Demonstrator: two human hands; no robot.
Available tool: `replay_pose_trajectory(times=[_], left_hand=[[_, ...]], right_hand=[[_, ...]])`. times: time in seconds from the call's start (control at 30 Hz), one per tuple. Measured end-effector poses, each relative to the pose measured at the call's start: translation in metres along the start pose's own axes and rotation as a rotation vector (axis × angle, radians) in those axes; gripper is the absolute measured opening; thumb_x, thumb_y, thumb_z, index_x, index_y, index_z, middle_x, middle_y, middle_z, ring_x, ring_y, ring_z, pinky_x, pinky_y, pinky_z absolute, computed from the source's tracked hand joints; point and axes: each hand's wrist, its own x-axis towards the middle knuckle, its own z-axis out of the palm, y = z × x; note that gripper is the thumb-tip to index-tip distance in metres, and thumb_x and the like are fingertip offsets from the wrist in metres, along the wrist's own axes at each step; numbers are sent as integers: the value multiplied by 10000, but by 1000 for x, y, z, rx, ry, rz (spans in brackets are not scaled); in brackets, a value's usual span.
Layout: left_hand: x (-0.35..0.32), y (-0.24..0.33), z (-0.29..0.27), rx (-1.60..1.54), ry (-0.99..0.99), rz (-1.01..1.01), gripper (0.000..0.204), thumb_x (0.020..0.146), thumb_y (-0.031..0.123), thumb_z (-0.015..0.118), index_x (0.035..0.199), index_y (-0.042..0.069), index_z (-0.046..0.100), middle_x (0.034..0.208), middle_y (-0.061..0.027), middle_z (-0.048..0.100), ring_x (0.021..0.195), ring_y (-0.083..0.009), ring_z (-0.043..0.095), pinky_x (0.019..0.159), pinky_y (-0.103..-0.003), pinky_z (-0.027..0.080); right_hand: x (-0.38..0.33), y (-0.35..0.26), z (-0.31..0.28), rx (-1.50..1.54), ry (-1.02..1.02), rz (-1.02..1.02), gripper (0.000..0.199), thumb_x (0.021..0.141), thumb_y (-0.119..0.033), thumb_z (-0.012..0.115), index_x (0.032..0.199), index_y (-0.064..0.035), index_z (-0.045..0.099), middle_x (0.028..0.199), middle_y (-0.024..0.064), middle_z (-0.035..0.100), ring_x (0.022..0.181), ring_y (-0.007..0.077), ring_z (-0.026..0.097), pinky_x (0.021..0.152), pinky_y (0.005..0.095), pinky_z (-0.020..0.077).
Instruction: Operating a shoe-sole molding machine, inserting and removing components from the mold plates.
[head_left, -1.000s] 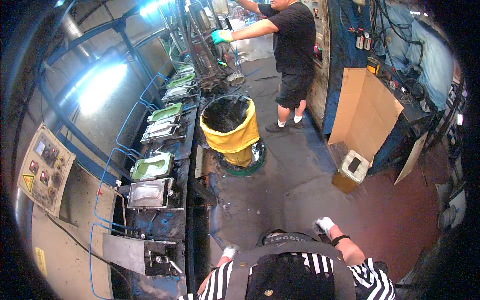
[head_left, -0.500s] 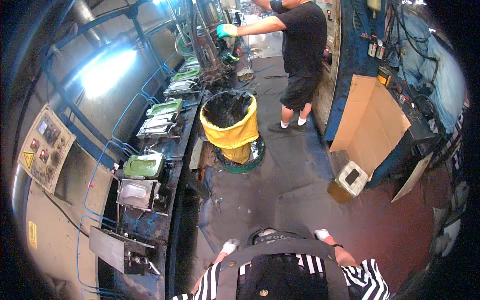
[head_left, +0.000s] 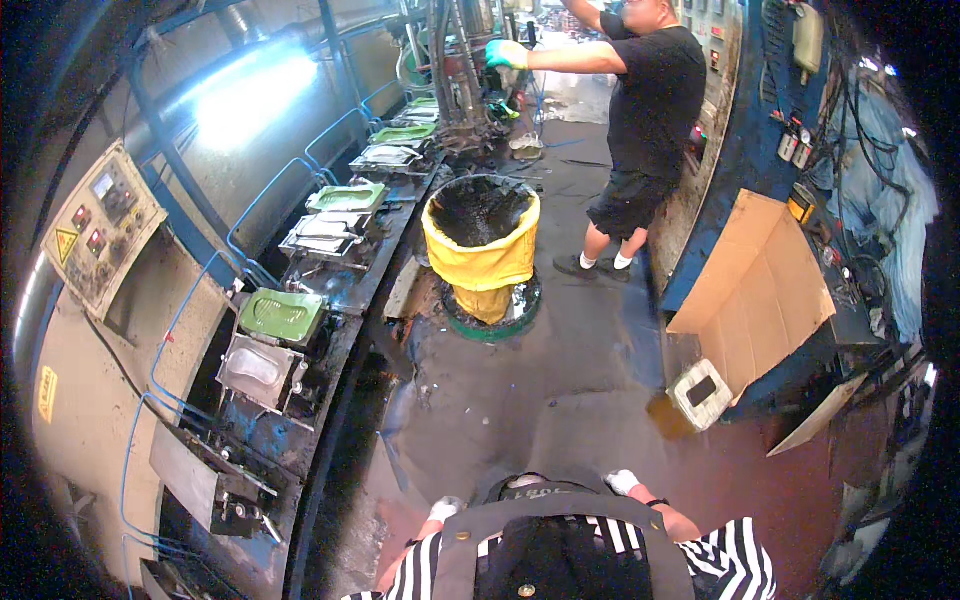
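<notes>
My left hand [head_left: 445, 508], in a white glove, hangs low beside the dark apron [head_left: 540, 565] over my striped shirt. On the apron's other side is my right hand [head_left: 622, 482], also white-gloved, with a dark band on its wrist. No object shows in either hand, and the fingers are too small and partly hidden to make out. Ahead on the floor stands a bin with a yellow liner [head_left: 482, 262], dark and dirty inside. To the left, green sole-shaped molds [head_left: 283, 316] and metal mold plates [head_left: 262, 370] sit along a machine bench.
A co-worker [head_left: 655, 110] in black stands beyond the bin, one green-gloved hand [head_left: 507, 54] reaching toward upright hoses. At the right, an opened cardboard box [head_left: 755, 300] stands behind a square can [head_left: 698, 397]. A control panel [head_left: 103, 230] and blue pipes line the left side.
My view has shifted, so the bin, co-worker and cardboard box appear farther right. My hands stay low at my sides, and the co-worker's arm remains stretched out.
</notes>
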Motion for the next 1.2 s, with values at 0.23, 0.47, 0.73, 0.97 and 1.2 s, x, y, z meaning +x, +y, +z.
replay_pose_trajectory(times=[0.23, 0.47, 0.73, 0.97, 1.2], left_hand=[[-18, 5, 3, 15, 1, -38, 363, 831, 303, 527, 1092, 66, 610, 1090, -188, 601, 1069, -306, 553, 877, -371, 437], [-38, 34, -10, -207, -9, -145, 332, 806, 263, 587, 1043, 33, 619, 1007, -119, 654, 910, -203, 610, 780, -330, 474], [-22, 51, -6, -344, 194, -92, 166, 849, 182, 528, 922, 71, 626, 688, -42, 596, 578, -129, 561, 511, -288, 465], [36, 35, -59, -34, -17, -19, 149, 798, 178, 535, 893, 110, 628, 766, -89, 629, 633, -225, 578, 561, -363, 484], [128, 109, -118, 33, -75, 4, 130, 762, 178, 547, 855, 124, 620, 800, -111, 630, 671, -275, 576, 592, -403, 484]], right_hand=[[-1, -7, -18, 115, -134, 36, 297, 855, -237, 425, 961, -58, 637, 980, 198, 621, 941, 351, 588, 819, 414, 471], [8, -20, -53, 58, -29, -22, 314, 869, -279, 418, 923, -60, 636, 907, 187, 636, 881, 347, 590, 784, 415, 455], [90, -70, -354, 1191, 581, -248, 656, 842, -180, 551, 1399, -12, 247, 1428, 141, 313, 1246, 227, 399, 1020, 314, 323], [133, -141, -633, 382, 1245, -557, 655, 815, -185, 486, 1403, -24, 246, 1175, 174, 536, 984, 219, 544, 859, 270, 435], [179, -91, -694, 515, 987, -621, 341, 856, -246, 428, 1061, 2, 540, 1003, 168, 602, 810, 223, 600, 654, 350, 514]])
